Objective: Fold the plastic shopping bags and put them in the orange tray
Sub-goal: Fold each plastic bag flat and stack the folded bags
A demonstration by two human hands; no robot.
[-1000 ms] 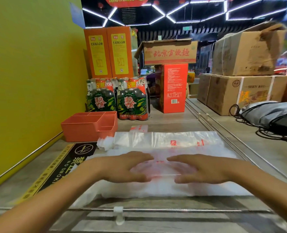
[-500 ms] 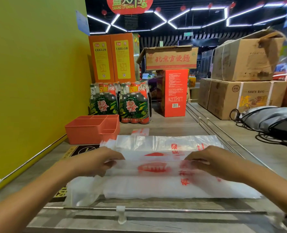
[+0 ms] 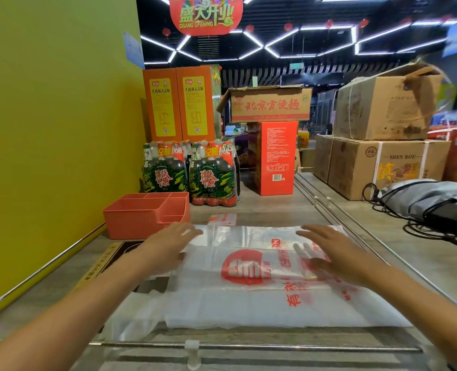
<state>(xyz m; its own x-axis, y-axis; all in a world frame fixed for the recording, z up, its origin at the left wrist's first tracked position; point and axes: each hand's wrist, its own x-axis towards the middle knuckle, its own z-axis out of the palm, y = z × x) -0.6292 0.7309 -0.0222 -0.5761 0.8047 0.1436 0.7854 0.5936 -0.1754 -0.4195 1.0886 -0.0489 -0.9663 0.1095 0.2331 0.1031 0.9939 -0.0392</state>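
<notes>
Both hands lie flat on a stack of clear plastic bags with red print, spread on the grey bench. The left hand has its fingers straight and together, resting on the left far edge of the top bag, fingertips pointing right. The right hand is spread wide, fingers straight and apart, pressing down on the right part of the same bag; some of its fingers show through a layer of film, so the plastic partly covers them. Neither hand grips anything; the two are well apart, with the red round logo between them.

A second bag lies flat just behind, its near edge under the hands. A small folded piece sits just beyond that.

The orange tray stands at the far left of the bench, near the yellow wall, just beyond the left hand; what can be seen of its compartments holds no bags. Behind it are two bottle packs, orange cartons and a red box. To the right are brown boxes and a grey sack with black cords
</notes>
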